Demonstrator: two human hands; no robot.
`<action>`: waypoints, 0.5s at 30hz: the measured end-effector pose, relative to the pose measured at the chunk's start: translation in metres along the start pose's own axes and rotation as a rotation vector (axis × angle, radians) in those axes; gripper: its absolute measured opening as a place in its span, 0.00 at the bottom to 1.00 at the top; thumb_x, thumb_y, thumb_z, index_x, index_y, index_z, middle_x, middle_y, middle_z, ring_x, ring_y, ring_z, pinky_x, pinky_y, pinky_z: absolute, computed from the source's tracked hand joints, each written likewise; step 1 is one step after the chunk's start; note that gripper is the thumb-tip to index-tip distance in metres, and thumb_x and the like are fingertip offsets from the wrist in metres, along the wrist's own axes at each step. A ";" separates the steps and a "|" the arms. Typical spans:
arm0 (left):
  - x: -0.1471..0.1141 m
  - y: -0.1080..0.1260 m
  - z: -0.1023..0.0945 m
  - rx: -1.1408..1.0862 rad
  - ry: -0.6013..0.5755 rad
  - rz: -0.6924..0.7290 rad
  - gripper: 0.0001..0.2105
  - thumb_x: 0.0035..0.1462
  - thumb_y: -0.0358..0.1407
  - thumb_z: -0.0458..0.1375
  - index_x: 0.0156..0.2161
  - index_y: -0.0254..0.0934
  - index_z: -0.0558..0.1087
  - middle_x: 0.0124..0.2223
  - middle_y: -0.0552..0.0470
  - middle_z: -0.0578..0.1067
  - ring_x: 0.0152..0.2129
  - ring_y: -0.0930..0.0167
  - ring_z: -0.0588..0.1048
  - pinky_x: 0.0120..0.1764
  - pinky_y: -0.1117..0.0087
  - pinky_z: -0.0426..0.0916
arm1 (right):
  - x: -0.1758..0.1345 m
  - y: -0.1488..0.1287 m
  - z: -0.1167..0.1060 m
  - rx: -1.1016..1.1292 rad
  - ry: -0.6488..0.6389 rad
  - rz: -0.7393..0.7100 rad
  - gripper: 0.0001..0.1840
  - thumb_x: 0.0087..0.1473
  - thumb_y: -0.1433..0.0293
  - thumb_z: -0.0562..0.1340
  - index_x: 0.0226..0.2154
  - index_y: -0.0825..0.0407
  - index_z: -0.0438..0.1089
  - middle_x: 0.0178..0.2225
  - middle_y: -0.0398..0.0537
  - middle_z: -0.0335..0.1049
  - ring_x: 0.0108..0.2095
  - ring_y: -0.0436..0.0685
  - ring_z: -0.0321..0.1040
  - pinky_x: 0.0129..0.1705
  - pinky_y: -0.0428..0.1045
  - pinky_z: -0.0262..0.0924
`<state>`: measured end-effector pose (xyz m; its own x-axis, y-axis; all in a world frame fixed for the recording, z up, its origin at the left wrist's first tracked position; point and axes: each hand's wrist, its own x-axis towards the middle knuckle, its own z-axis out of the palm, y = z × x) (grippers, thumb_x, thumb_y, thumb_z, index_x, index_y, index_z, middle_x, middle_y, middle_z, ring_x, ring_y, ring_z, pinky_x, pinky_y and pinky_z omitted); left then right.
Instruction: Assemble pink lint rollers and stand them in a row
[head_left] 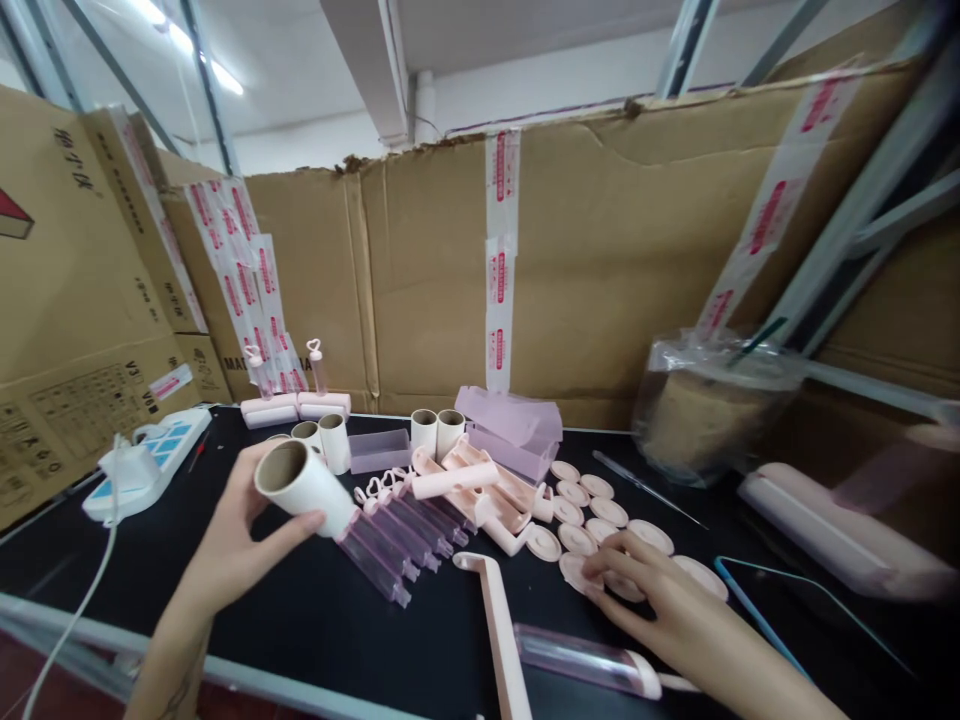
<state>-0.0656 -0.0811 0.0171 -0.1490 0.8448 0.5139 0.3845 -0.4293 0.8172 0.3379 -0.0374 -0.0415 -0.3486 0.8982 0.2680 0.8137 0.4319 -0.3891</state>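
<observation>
Pink bar (504,640): nearest me, running from the near edge toward the far side, its hooked far end bent left; a clear tube (574,655) lies just right of it.
White tube (315,490): in my left hand (232,540), on the left of the table, thumb across its near side and the other fingers behind it.
Tube's mouth: open, tipped up and to the left; the long axis slopes down to the right, over the purple tubes (375,560). Whether the low end touches them I cannot tell.
Left fingers: closed round the white tube.
Right fingers: my right hand (652,590) is loosely bent, tips on a pink disc (581,575); whether they pinch it I cannot tell.
Pink disc: flat, right under my fingertips, at the near side of a spread of other discs (609,512).
Purple tubes: side by side, heart loops at the far left, notched ends pointing near and right.
Table (300,640): black, with pink parts (454,480) heaped mid-table, a power strip (176,455) left, a phone (802,605) near right, a bagged cup (697,420) far right.
Room: taped cardboard (600,260) behind and left, metal framing (847,240) right, a ceiling light (180,40) far left.
</observation>
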 end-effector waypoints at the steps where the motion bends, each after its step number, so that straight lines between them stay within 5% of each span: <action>1: -0.001 -0.006 -0.012 0.037 0.030 -0.029 0.26 0.43 0.37 0.66 0.48 0.42 0.62 0.49 0.48 0.68 0.46 0.61 0.70 0.45 0.63 0.69 | 0.000 0.001 0.000 0.015 0.007 0.002 0.09 0.50 0.60 0.60 0.29 0.47 0.72 0.33 0.49 0.70 0.34 0.58 0.68 0.37 0.51 0.63; 6: -0.004 -0.053 -0.043 0.153 0.110 -0.209 0.26 0.41 0.42 0.65 0.46 0.41 0.62 0.49 0.48 0.68 0.45 0.60 0.71 0.39 0.62 0.73 | -0.004 0.002 -0.003 0.099 0.097 0.062 0.13 0.52 0.57 0.57 0.32 0.47 0.72 0.31 0.48 0.72 0.28 0.57 0.68 0.30 0.50 0.63; 10: -0.005 -0.085 -0.037 0.188 0.149 -0.246 0.30 0.38 0.43 0.65 0.47 0.41 0.59 0.49 0.46 0.67 0.42 0.61 0.72 0.35 0.61 0.74 | -0.015 -0.009 -0.006 0.123 0.154 0.021 0.13 0.54 0.59 0.56 0.30 0.48 0.70 0.28 0.48 0.71 0.25 0.56 0.64 0.27 0.49 0.60; 15: -0.007 -0.107 -0.024 0.146 0.253 -0.238 0.31 0.35 0.41 0.66 0.44 0.40 0.56 0.46 0.47 0.64 0.37 0.63 0.73 0.34 0.58 0.74 | -0.024 -0.036 -0.005 0.156 -0.003 -0.026 0.13 0.58 0.62 0.53 0.29 0.49 0.68 0.28 0.47 0.68 0.29 0.55 0.66 0.32 0.49 0.61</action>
<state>-0.1274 -0.0485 -0.0679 -0.4636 0.8020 0.3768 0.4345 -0.1648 0.8854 0.3189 -0.0748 -0.0294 -0.3704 0.8865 0.2774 0.7219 0.4626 -0.5146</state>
